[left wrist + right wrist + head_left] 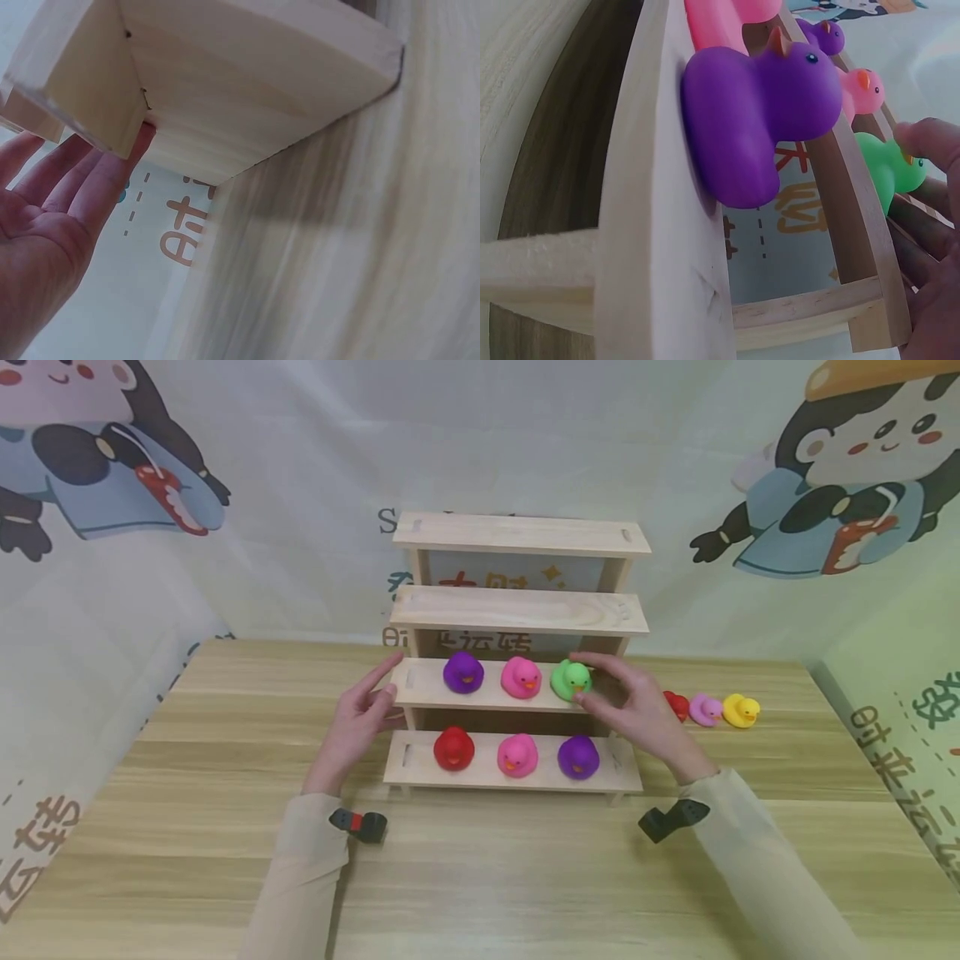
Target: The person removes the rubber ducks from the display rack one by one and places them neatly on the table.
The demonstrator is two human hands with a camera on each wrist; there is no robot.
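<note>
A stepped wooden shelf rack (517, 610) stands on the table. On its second tier from the bottom sit a purple rubber duck (462, 673), a pink duck (521, 678) and a green duck (572, 681). My right hand (637, 706) pinches the green duck between thumb and fingers at that tier's right end; the right wrist view also has the thumb against this green duck (885, 166). At the same tier's left end, my left hand (355, 718) touches the wood with fairly straight fingers. Seen from the left wrist, those fingers (101, 184) lie along the board's end.
The bottom tier carries a red duck (453, 749), a pink duck (517, 756) and a purple duck (578, 757). Right of the rack, a red duck (677, 705), a light purple duck (706, 710) and a yellow duck (741, 711) sit on the table. A printed cloth (300, 485) hangs behind.
</note>
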